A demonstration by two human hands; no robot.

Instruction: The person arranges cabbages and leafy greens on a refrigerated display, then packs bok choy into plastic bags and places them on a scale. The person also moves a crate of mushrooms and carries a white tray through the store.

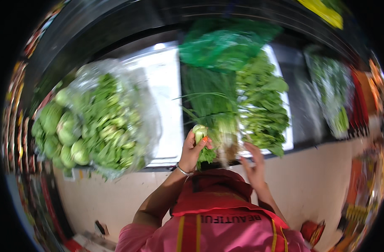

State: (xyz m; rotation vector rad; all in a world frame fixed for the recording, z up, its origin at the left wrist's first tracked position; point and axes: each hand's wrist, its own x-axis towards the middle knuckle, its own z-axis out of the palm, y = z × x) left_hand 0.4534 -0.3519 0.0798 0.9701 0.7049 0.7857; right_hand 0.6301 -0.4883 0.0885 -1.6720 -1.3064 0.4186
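Note:
My left hand (193, 149) is closed around a small leafy green vegetable (200, 134), its pale stem end up and its leaves hanging below. My right hand (253, 160) has its fingers apart, just below the bunched greens, and nothing shows in it. Between and beyond the hands lie long green onions (211, 94) with pale roots towards me. Leafy greens (264, 107) are stacked to their right. Over the far end of both lies a green plastic bag (223, 47).
At the left, an open clear plastic bag (148, 104) holds loose leafy greens (110, 126), beside round green cabbages (50, 118). Bagged greens (332, 91) lie at the right of the dark display counter (300, 94). The pale floor (94, 192) shows below the counter's edge.

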